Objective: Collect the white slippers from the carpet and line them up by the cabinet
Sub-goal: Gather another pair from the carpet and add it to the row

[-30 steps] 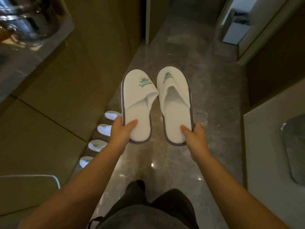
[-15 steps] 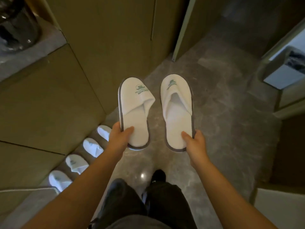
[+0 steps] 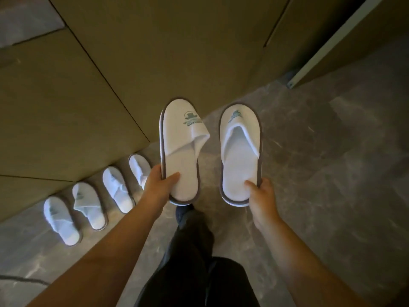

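— Hands first. State?

— Left hand [image 3: 160, 185], centre of the frame: clamped on the heel of a white slipper [image 3: 180, 151], thumb on the insole, fingers under the sole. Right hand [image 3: 262, 200], just right of centre: same pinch on the heel of a second slipper [image 3: 240, 151]. Both slippers are carried in the air, toes pointing to the top of the frame, soles level, a gap between them. Each bears a green printed logo; the left one's upper is folded slack to one side.

— Stock already placed?

— Row of four slippers [image 3: 93, 202], lower left of the frame, on the grey stone floor [image 3: 321, 173], toes against the foot of the tan cabinet [image 3: 88, 96]. They sit side by side; the nearest end of the row is partly hidden behind the left wrist.

— Remaining?

— By my reckoning, the two in hand still need setting down; the free floor along the cabinet base, past the row's upper end, looks the fitting spot. No carpet is in view, so I cannot tell whether more wait there.

— Obstructions?

— Person's dark trouser leg and shoe [image 3: 186, 218] below the hands. A pale door frame [image 3: 332, 41] sits well apart, upper right.
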The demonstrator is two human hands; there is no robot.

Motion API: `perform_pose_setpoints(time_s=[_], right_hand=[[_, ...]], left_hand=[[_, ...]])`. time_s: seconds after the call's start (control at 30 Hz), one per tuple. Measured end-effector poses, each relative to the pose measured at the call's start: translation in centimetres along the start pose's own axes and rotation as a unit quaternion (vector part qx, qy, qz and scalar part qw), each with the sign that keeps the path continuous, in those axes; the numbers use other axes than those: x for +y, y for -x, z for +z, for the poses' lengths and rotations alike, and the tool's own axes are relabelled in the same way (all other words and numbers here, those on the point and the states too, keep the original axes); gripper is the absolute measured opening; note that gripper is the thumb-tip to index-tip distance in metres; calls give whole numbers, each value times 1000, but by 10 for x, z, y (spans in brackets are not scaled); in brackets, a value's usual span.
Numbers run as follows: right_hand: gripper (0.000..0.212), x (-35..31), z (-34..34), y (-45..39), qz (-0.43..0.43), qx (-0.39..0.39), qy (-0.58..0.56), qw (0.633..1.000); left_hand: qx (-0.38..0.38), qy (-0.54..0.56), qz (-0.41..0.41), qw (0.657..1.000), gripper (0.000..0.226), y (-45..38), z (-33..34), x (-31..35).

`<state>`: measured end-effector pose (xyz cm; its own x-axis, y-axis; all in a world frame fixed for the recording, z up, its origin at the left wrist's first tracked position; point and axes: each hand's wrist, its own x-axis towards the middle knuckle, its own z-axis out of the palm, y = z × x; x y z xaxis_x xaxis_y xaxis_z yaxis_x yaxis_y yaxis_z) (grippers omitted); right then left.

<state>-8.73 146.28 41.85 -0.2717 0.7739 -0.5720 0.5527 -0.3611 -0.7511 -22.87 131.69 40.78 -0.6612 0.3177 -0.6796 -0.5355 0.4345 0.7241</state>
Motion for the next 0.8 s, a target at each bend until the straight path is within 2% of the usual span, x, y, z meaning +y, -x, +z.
perform_pose_setpoints(time_s=[0.13,0.3,0.47,0.57,0.8], right_hand=[[22,3,14,-75,3,-12,33,999],[20,40,34,-176,9,-44,72,996],[27,110,63,-271,30,-82,84,993],[29,158,80,-320,37,-71,87,993],[31,268,133,-434,1,-37,106,994]], left_hand=[[14,-1,-25,1000,38,-57,30,-5],[46,-11,-20,999,22,-139,68,-43],[82,-10,-38,996,28,-223,100,-112],[95,-14,-51,994,37,-271,116,-154],[92,-29,-28,995,38,-388,141,-250]])
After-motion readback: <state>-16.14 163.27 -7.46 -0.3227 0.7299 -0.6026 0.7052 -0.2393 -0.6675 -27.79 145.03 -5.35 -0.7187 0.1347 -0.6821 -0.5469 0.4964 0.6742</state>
